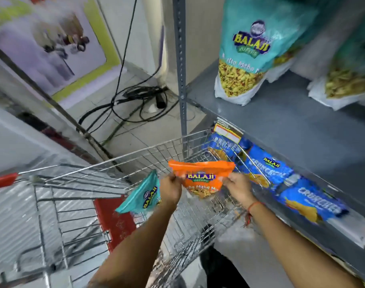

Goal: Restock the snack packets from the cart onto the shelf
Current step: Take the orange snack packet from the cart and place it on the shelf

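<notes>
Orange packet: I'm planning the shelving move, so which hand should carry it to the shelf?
Right. The right hand grips the orange packet on the side nearer the grey shelf. The left hand is farther away and also holds a teal packet.

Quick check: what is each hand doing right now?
Left hand: closed on the orange packet and a teal packet.
Right hand: closed on the orange packet.

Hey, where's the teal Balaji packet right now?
The teal Balaji packet hangs over the wire cart, tucked in the left hand, just left of the orange packet both hands hold.
</notes>
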